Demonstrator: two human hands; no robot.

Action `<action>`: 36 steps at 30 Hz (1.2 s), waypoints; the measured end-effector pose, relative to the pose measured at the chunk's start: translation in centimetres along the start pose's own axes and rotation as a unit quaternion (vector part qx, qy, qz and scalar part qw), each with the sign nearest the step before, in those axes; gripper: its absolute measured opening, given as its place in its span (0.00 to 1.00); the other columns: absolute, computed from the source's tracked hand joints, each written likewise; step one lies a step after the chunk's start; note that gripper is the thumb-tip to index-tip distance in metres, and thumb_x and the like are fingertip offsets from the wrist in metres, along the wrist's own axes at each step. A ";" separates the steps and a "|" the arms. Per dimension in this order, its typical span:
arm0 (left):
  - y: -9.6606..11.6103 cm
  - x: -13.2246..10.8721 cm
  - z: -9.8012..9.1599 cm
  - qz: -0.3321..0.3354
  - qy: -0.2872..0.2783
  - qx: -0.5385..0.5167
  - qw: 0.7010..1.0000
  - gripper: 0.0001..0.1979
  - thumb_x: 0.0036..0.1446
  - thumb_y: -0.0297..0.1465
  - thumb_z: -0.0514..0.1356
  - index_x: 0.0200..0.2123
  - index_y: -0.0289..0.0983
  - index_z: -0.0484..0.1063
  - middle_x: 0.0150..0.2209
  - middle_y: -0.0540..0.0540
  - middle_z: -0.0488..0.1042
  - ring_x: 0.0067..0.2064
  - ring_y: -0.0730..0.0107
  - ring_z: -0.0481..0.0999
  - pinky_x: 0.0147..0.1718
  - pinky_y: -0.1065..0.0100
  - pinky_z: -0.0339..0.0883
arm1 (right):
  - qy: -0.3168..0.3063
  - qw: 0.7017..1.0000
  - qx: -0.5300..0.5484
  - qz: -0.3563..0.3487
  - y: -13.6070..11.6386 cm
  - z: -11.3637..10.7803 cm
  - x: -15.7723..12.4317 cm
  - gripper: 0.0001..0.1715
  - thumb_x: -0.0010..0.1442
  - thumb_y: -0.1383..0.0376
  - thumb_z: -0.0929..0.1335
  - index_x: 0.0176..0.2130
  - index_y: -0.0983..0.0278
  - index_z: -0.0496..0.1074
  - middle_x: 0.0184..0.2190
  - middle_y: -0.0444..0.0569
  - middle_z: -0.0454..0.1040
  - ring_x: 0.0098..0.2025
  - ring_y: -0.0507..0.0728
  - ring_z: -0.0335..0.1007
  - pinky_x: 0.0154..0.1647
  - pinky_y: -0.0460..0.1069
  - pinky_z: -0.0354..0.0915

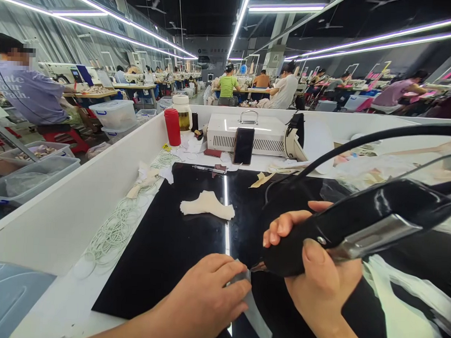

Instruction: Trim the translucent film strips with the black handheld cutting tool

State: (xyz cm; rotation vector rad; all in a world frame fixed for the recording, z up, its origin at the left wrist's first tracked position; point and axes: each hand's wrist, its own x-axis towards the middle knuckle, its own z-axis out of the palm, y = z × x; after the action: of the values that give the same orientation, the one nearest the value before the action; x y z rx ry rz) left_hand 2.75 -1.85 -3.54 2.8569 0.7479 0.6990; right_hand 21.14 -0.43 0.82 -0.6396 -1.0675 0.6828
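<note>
My right hand (318,271) wraps around a black handheld power tool (342,222) with a metal lever and a cable. Its pointed metal tip (258,267) is angled left, right beside my left fingertips. With bent fingers, my left hand (210,291) holds a curved pale grey strip (256,315) down on the glossy black board (144,265). Part of the strip is hidden beneath those fingers. Farther up the board lies a small stack of cream fabric pieces (207,205).
Pale tangled cord (110,234) runs along the left side. Behind the board stand a white vented box (245,132), a phone (243,146), a red bottle (171,126) and a jar (182,112). White fabric (402,293) lies at right. Co-workers sit at machines beyond the partition.
</note>
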 end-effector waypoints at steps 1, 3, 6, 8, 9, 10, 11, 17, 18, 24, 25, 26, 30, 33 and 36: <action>0.1 0.0 -0.1 -0.001 0.000 0.002 1.000 0.09 0.72 0.33 0.59 0.51 0.36 0.74 0.54 0.45 0.78 0.56 0.66 0.76 0.59 0.64 0.70 | 0.003 1.000 -0.002 0.002 0.0 0.0 0.0 0.21 0.63 0.57 0.74 0.53 0.56 0.69 0.32 0.42 0.73 0.28 0.55 0.71 0.27 0.53 0.71; 0.2 0.0 -0.1 -0.004 0.001 0.002 1.000 0.09 0.71 0.33 0.60 0.51 0.37 0.74 0.54 0.45 0.78 0.55 0.66 0.76 0.59 0.65 0.70 | 0.008 1.000 -0.007 0.005 0.0 0.1 -0.1 0.21 0.63 0.57 0.74 0.52 0.55 0.69 0.31 0.42 0.73 0.28 0.55 0.71 0.28 0.53 0.71; 0.2 0.0 -0.2 -0.009 0.001 0.000 1.000 0.10 0.71 0.33 0.60 0.52 0.37 0.74 0.54 0.46 0.78 0.54 0.65 0.77 0.59 0.65 0.70 | 0.014 1.000 -0.009 0.012 -0.1 0.3 0.0 0.21 0.62 0.56 0.75 0.52 0.55 0.69 0.31 0.41 0.73 0.28 0.55 0.70 0.27 0.52 0.70; 0.2 0.0 -0.1 -0.006 0.002 -0.001 1.000 0.10 0.71 0.33 0.60 0.52 0.37 0.74 0.53 0.46 0.78 0.54 0.66 0.77 0.59 0.65 0.70 | 0.016 1.000 -0.004 0.019 -0.2 0.4 0.1 0.23 0.61 0.55 0.76 0.52 0.55 0.69 0.31 0.41 0.73 0.28 0.55 0.70 0.26 0.51 0.70; 0.1 0.0 -0.1 -0.005 0.001 -0.001 1.000 0.10 0.71 0.33 0.60 0.52 0.37 0.74 0.53 0.46 0.79 0.55 0.66 0.76 0.60 0.65 0.69 | 0.019 1.000 0.000 0.020 -0.3 0.4 0.2 0.23 0.61 0.55 0.76 0.52 0.55 0.69 0.31 0.41 0.73 0.29 0.55 0.70 0.27 0.51 0.70; 0.1 0.0 0.0 -0.005 0.001 -0.003 1.000 0.10 0.71 0.33 0.60 0.52 0.37 0.74 0.53 0.46 0.79 0.55 0.66 0.76 0.60 0.65 0.69 | 0.023 1.000 0.004 0.019 -0.4 0.4 0.3 0.24 0.61 0.55 0.76 0.52 0.55 0.69 0.31 0.41 0.73 0.29 0.55 0.70 0.27 0.51 0.70; 0.1 0.0 0.0 -0.004 0.000 -0.006 1.000 0.10 0.72 0.33 0.60 0.52 0.37 0.74 0.53 0.46 0.79 0.55 0.66 0.76 0.60 0.65 0.69 | 0.028 0.999 0.008 0.016 -0.5 0.4 0.5 0.23 0.61 0.55 0.76 0.52 0.54 0.70 0.31 0.41 0.73 0.29 0.55 0.70 0.27 0.51 0.70; 0.1 0.2 -0.6 -0.022 0.012 -0.031 0.999 0.10 0.74 0.30 0.55 0.53 0.36 0.73 0.52 0.44 0.79 0.55 0.67 0.77 0.60 0.63 0.70 | 0.033 0.999 -0.013 0.009 -1.1 -0.3 0.8 0.26 0.60 0.55 0.77 0.54 0.53 0.69 0.33 0.41 0.74 0.31 0.55 0.71 0.31 0.52 0.73; 0.0 0.2 -0.6 -0.035 0.018 -0.027 0.999 0.10 0.74 0.29 0.55 0.53 0.36 0.73 0.52 0.43 0.79 0.55 0.66 0.77 0.60 0.63 0.71 | 0.027 0.999 -0.024 0.011 -1.2 -0.6 0.7 0.26 0.60 0.55 0.76 0.54 0.52 0.69 0.34 0.41 0.74 0.32 0.56 0.72 0.32 0.53 0.73; -0.9 0.1 0.2 -0.159 0.027 0.003 0.987 0.11 0.67 0.28 0.61 0.52 0.37 0.74 0.52 0.42 0.76 0.52 0.56 0.78 0.53 0.52 0.77 | 0.038 0.965 -0.259 -0.030 -2.8 -2.9 1.2 0.11 0.70 0.53 0.67 0.47 0.54 0.72 0.41 0.46 0.74 0.39 0.60 0.71 0.41 0.56 0.68; -1.1 0.0 0.4 -0.170 0.027 -0.004 0.985 0.11 0.65 0.27 0.62 0.51 0.38 0.74 0.51 0.42 0.76 0.52 0.55 0.78 0.52 0.52 0.77 | 0.042 0.946 -0.317 -0.052 -3.0 -3.3 1.3 0.12 0.70 0.52 0.66 0.45 0.55 0.73 0.39 0.46 0.72 0.38 0.59 0.69 0.40 0.55 0.66; -1.3 -0.1 0.5 -0.176 0.027 -0.014 0.984 0.10 0.64 0.27 0.63 0.49 0.39 0.74 0.51 0.43 0.76 0.52 0.55 0.78 0.51 0.52 0.78 | 0.046 0.928 -0.364 -0.069 -3.2 -3.7 1.4 0.13 0.70 0.51 0.66 0.44 0.56 0.73 0.37 0.46 0.70 0.37 0.59 0.66 0.38 0.54 0.63; -1.9 -0.3 0.6 -0.165 0.046 -0.042 0.984 0.06 0.63 0.25 0.60 0.40 0.41 0.73 0.48 0.45 0.77 0.51 0.58 0.79 0.49 0.58 0.78 | 0.126 0.918 -0.362 -0.097 -3.0 -4.8 0.8 0.23 0.66 0.53 0.70 0.58 0.56 0.69 0.39 0.45 0.67 0.36 0.57 0.64 0.40 0.53 0.63; -2.3 -0.4 0.5 -0.150 0.058 -0.049 0.986 0.05 0.64 0.26 0.59 0.37 0.42 0.72 0.47 0.47 0.78 0.49 0.60 0.80 0.47 0.62 0.78 | 0.161 0.926 -0.308 -0.149 -2.4 -5.3 -1.0 0.22 0.67 0.62 0.71 0.58 0.56 0.68 0.38 0.44 0.67 0.35 0.54 0.65 0.41 0.51 0.66; -2.2 -0.4 0.2 -0.145 0.050 -0.070 0.986 0.05 0.68 0.29 0.57 0.37 0.43 0.71 0.44 0.48 0.78 0.47 0.62 0.80 0.45 0.65 0.77 | 0.033 0.910 -0.355 -0.211 -1.9 -5.4 -3.3 0.14 0.66 0.71 0.68 0.50 0.57 0.71 0.33 0.42 0.70 0.32 0.53 0.68 0.35 0.47 0.67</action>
State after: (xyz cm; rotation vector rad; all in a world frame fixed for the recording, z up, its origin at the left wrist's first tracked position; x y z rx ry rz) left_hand 1.58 -0.10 -4.28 2.5311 1.0543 0.8174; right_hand 25.42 -4.90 -1.52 -1.0004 -1.3406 -0.1332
